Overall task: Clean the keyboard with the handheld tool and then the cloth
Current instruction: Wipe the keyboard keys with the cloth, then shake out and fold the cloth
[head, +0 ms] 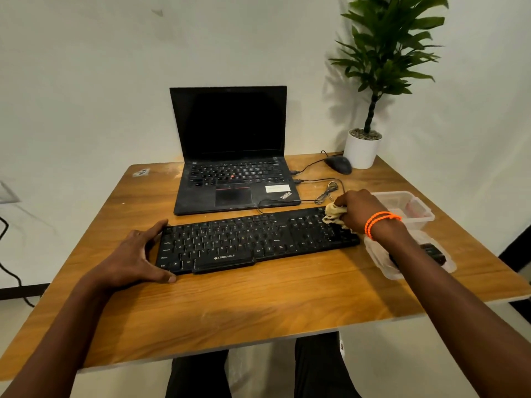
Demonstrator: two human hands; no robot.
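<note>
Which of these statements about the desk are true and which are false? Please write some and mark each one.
1. The right hand holds a cloth on the right end of the keyboard. True.
2. The left hand lifts the keyboard off the table. False: it rests at the keyboard's left end, and the keyboard lies flat.
3. The laptop is closed. False: it is open, with a dark screen.
4. A mouse lies beside the plant pot. True.

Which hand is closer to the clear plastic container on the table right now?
The right hand. It grips the cloth at the keyboard's right end, just left of the clear container. The left hand holds the keyboard's far left end, a keyboard length away.
</note>
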